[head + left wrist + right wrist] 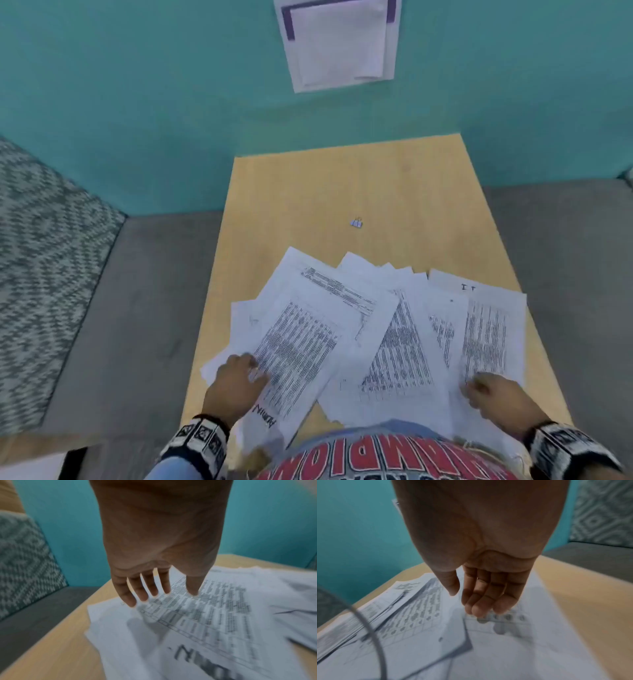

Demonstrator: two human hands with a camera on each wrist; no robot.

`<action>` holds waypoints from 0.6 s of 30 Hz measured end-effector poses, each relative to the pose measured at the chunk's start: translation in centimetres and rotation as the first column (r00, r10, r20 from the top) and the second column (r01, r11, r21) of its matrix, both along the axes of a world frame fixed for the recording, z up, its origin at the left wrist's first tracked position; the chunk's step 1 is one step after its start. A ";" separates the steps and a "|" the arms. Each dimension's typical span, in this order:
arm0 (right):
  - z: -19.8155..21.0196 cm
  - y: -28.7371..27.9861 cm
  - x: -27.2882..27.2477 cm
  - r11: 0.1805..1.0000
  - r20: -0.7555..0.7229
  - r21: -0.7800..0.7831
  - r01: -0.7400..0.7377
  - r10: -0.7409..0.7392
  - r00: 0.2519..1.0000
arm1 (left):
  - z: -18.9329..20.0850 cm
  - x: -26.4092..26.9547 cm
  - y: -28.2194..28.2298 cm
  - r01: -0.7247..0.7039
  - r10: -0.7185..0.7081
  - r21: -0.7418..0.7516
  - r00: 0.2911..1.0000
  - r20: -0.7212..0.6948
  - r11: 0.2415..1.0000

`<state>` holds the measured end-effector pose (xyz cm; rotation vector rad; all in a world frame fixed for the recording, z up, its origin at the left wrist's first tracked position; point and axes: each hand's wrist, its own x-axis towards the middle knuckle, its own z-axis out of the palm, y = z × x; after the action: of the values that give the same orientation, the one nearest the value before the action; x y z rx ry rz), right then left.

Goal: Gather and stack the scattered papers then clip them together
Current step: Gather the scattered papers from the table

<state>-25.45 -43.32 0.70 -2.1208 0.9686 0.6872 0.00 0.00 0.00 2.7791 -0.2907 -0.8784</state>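
two hands: both over the papers (359, 329), one at each end of the spread, prob. to sweep the sheets inward from both sides.
left hand (236, 380): at the near-left of the pile. wrist view shows fingers (137, 588) straight and slightly spread, tips just at or above a printed sheet. nothing pinched. contact w/ paper can't be told, pic is blurred.
right hand (496, 394): at the near-right, over the sheet w/ dense print. fingers (481, 599) held together, loosely bent, thumb apart. holds nothing, tips close to the paper.
papers: fanned out, overlapping, across the near half of the table (342, 192). corners point every way, some edges hang past the near edge toward the person. not yet a stack.
clip (356, 223): small binder clip, alone on bare wood beyond the papers, well apart from both hands. likely left there till the stack is squared.
table: light wood, narrow, w/ grey seat either side and teal wall behind.
other sheets (339, 41): on the wall, far off, not part of the job by my read.
step in hand: start of gathering, judged from the loose fan and empty hands.
next move needs: flat palms pushing in from both sides, then tapping edges square.
risk: sheets at the near edge could slide off, thin paper may crumple if pushed fast.
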 end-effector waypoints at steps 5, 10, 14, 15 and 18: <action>-1.4 0.7 7.1 0.997 0.093 -0.064 -0.047 0.052 0.994 | -1.2 4.0 -1.2 0.048 -0.050 0.143 0.999 0.012 0.989; -2.2 1.8 11.4 0.995 0.085 -0.066 -0.078 0.083 0.993 | -2.6 5.6 -2.0 0.132 -0.115 0.229 0.990 -0.087 0.964; -2.7 3.1 13.7 0.997 0.114 -0.038 -0.060 0.064 0.991 | -2.4 5.9 -2.9 0.093 -0.093 0.268 0.996 -0.011 0.959; -2.8 3.3 14.5 0.994 0.146 -0.077 -0.075 0.086 0.986 | -2.1 6.1 -3.1 0.079 -0.080 0.278 0.997 -0.010 0.957; -2.9 3.6 17.4 0.952 0.213 -0.256 -0.168 0.225 0.951 | -1.3 6.7 -2.9 0.040 -0.033 0.250 0.999 -0.031 0.967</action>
<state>-8.01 -39.68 -2.19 -2.4679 0.7402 0.4113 6.65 -2.86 -1.28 2.9981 -0.2424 -1.0254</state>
